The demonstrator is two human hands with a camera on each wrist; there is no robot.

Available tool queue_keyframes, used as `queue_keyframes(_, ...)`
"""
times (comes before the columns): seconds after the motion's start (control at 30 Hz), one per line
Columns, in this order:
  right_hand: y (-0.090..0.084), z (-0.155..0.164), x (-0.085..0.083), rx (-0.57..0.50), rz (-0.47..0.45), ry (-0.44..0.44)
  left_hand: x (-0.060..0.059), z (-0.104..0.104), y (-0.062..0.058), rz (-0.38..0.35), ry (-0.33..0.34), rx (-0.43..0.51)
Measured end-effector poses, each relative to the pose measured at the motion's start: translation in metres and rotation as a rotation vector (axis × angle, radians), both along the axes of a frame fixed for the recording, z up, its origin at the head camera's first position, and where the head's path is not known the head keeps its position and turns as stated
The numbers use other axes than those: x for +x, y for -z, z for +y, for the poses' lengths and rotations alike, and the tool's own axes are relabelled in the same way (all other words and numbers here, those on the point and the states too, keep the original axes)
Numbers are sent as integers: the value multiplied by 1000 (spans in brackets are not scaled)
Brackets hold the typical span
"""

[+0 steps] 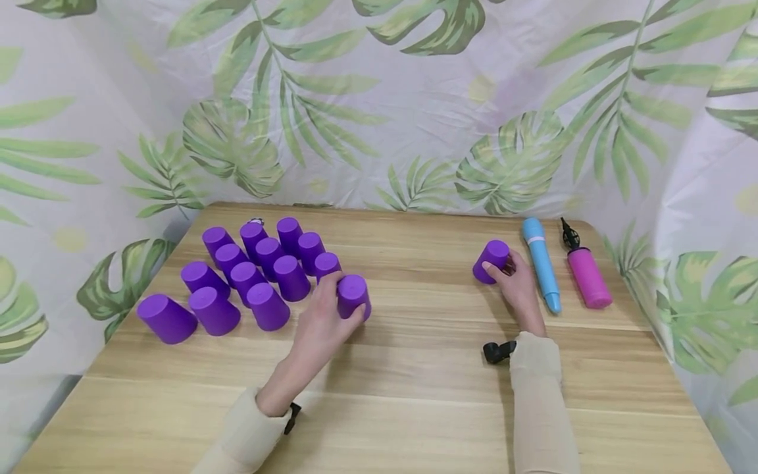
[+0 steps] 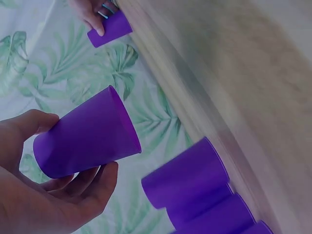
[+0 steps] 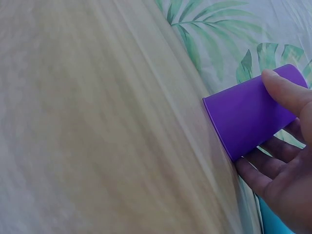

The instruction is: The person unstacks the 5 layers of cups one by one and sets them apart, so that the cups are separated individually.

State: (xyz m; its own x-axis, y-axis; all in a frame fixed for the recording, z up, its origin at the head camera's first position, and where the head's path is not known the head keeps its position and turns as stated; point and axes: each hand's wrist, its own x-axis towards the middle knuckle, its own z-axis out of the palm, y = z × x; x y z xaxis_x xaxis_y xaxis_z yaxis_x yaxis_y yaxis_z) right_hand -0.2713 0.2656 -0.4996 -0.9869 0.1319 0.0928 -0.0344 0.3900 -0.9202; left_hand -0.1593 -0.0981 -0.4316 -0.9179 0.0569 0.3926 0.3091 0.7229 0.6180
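Left hand (image 1: 322, 322) grips an upside-down purple cup (image 1: 353, 296), axis near vertical, frame centre; right hand (image 1: 518, 284) holds another cup (image 1: 492, 261), tilted, centre right.

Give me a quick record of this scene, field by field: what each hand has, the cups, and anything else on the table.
left hand: grips an upside-down purple cup
right hand: holds a lone purple cup
cup cluster: purple, upside down, left part of wooden table
right of right hand: blue pump, pink pump
backdrop: leaf-print cloth
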Motion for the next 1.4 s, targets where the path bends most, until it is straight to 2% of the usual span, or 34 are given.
queue_keyframes(0.17, -1, 1, 0, 5, 16, -8, 8, -19, 4, 17, -39, 20)
queue_keyframes(0.57, -4, 0, 1, 13, -6, -6, 39, -57, 11, -55, -193, 48)
queue_keyframes(0.7, -3, 0, 0, 11, -9, -11, 45, -65, 14, -41, -219, 52)
queue_keyframes(1.0, 1, 1, 1, 4, -15, -4, 45, -72, 16, -6, -209, 36)
queue_keyframes(1.2, 1, 1, 1, 5, -13, -7, 41, -72, 13, -66, -187, -7)
queue_keyframes(1.4, 0, 1, 0, 8, -14, -2, 41, -73, 12, -139, -194, -15)
